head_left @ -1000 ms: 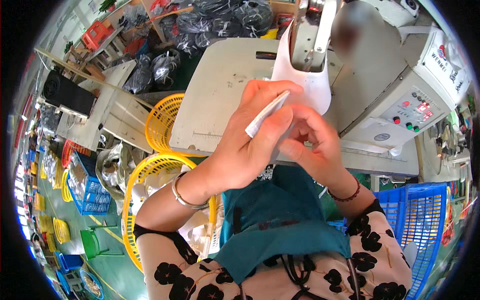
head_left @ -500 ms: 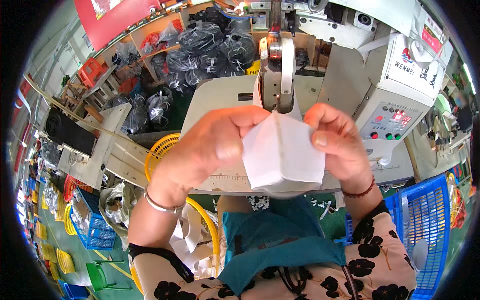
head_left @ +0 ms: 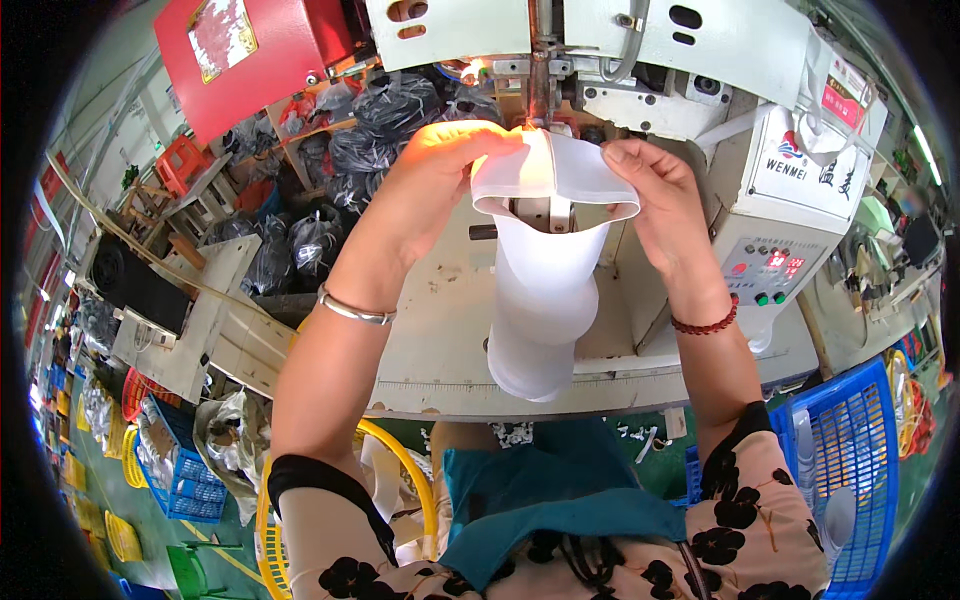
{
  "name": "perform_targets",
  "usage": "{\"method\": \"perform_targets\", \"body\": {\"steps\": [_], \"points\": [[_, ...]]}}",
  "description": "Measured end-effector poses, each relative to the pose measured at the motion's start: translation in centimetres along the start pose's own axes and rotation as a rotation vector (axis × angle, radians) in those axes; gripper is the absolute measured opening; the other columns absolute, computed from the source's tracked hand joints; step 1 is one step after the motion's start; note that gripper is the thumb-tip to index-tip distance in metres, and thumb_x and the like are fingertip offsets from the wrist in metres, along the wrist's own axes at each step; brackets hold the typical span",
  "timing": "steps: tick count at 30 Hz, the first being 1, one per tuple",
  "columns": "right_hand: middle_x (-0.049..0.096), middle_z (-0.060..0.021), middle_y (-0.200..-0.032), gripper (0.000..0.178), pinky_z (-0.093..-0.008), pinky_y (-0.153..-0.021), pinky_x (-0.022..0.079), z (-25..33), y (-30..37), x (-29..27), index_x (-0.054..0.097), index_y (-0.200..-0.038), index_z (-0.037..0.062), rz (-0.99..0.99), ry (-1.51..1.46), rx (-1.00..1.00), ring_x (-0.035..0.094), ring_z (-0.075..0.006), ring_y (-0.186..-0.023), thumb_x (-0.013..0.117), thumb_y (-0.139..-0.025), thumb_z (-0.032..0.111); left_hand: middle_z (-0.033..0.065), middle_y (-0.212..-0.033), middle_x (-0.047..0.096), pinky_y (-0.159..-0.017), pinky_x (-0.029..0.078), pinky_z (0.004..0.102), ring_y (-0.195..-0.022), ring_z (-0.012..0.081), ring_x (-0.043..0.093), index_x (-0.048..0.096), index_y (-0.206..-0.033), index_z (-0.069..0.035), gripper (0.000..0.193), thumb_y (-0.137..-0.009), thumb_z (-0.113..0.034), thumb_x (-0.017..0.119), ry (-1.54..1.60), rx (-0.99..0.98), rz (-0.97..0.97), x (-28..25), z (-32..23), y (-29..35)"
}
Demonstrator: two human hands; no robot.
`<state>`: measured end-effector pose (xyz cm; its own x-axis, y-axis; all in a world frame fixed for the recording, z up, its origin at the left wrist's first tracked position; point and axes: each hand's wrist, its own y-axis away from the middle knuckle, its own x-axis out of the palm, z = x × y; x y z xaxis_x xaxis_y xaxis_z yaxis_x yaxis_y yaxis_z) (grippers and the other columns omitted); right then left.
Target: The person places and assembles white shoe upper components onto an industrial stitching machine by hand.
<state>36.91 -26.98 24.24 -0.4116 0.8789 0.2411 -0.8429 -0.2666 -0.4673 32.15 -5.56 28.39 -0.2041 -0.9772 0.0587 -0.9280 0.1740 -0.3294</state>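
A white tube-shaped piece of pliable sheet material (head_left: 545, 280) hangs down over the machine's near side, its wide upper rim folded out and a seam line down the far wall. My left hand (head_left: 440, 175) pinches that rim at its left, beside a bright glow near the seam. At the right end of the rim, my right hand (head_left: 655, 190) is closed on it between thumb and fingers. Within the opening shows the metal end of the machine arm (head_left: 553, 213). Just behind the seam stands the machine's vertical rod (head_left: 540, 80).
The pale machine table (head_left: 440, 340) has a ruled front edge. On the right stands a control box (head_left: 770, 255) with lit digits and buttons. A yellow basket (head_left: 425, 480) holds white pieces at lower left; a blue crate (head_left: 850, 450) is at lower right. Black bags (head_left: 365, 140) fill shelves behind.
Both hands have moved away from me, up to the machine's rod. The white piece went with them and has opened from a folded shape into a hanging tube around the machine arm.
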Motion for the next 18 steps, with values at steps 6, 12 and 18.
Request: {"method": "perform_targets", "body": {"steps": [6, 12, 18], "points": [[0.063, 0.001, -0.078, 0.017, -0.0202, -0.055, 0.039, -0.8, -0.8, 0.4, 0.065, -0.09, 0.0036, -0.03, -0.097, -0.029, 0.053, -0.0043, -0.067, 0.062, -0.083, 0.019, 0.0004, -0.074, 0.059, -0.062, 0.039, 0.023, -0.069, 0.0089, 0.052, 0.063, -0.076, -0.004, 0.013, -0.08, -0.015, 0.058, 0.003, -0.007, -0.038, -0.1, 0.1, -1.1], [0.062, 0.0013, -0.076, 0.016, -0.0193, -0.054, 0.037, -0.8, -0.8, 1.0, 0.065, -0.09, 0.0039, -0.056, -0.164, 0.005, 0.052, -0.0041, -0.064, 0.063, -0.083, 0.019, 0.0028, -0.079, 0.061, -0.069, 0.044, 0.0254, -0.074, 0.0113, 0.057, 0.062, -0.08, -0.004, 0.011, -0.081, -0.012, 0.055, 0.175, -0.012, -0.061, -0.5, 0.8, -1.4], [0.062, 0.0008, -0.075, 0.014, -0.02, -0.054, 0.038, -0.9, -1.0, 0.9, 0.065, -0.088, 0.0044, -0.07, -0.19, 0.021, 0.051, -0.0049, -0.061, 0.063, -0.082, 0.017, 0.004, -0.083, 0.062, -0.073, 0.045, 0.0259, -0.078, 0.0124, 0.058, 0.062, -0.086, -0.003, 0.013, -0.084, -0.013, 0.054, 0.275, -0.036, -0.113, -0.1, 1.2, -1.4]]}}
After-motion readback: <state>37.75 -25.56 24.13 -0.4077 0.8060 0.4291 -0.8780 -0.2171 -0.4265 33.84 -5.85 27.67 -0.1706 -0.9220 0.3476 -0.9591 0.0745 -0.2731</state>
